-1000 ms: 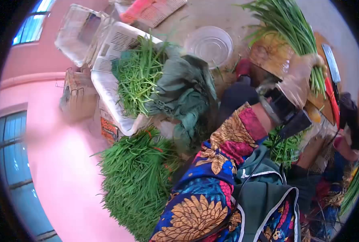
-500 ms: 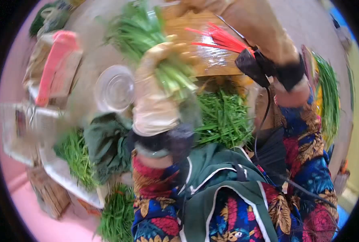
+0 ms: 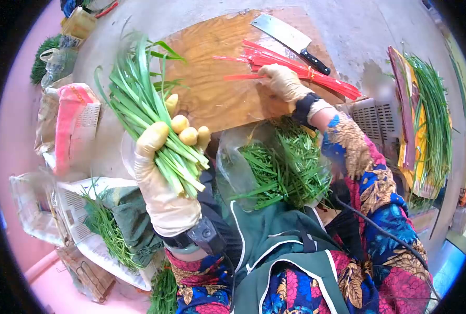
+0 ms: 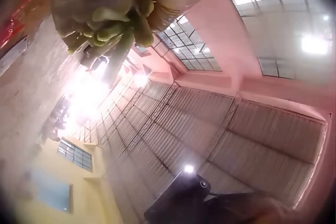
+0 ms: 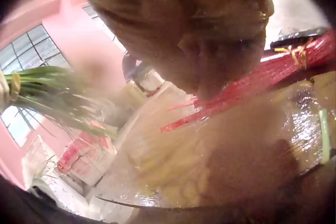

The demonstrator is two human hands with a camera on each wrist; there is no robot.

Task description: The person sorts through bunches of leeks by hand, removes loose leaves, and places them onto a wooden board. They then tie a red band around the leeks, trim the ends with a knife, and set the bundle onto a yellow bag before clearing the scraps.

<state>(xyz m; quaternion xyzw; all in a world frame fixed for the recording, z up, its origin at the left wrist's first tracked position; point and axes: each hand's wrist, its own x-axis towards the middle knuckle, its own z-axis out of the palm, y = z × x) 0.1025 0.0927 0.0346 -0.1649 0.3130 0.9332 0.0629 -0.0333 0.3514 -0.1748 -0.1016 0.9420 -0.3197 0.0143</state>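
My gloved left hand (image 3: pixel 162 178) grips a bunch of long green stalks (image 3: pixel 138 99), its fingers curled round the pale cut ends. In the left wrist view the stalk ends (image 4: pixel 113 24) show at the top. Over the wooden board (image 3: pixel 206 78), my gloved right hand (image 3: pixel 285 83) has its fingertips on a bundle of red strips (image 3: pixel 322 78), pinching at one strip near the bundle's left part. The right wrist view shows that hand (image 5: pixel 194 40) above the red strips (image 5: pixel 262 77), its fingertips partly hidden.
A cleaver (image 3: pixel 282 32) lies on the board's far side. Cut greens in a plastic bag (image 3: pixel 235 172) are between board and lap. At left stand a white crate (image 3: pixel 81 220) with greens and a pink-edged basket (image 3: pixel 70 125); more long greens (image 3: pixel 429 120) lie at right.
The view has swung toward the board. My left hand has brought the stalks to the board's left side, and my right hand has come down onto the red strips.
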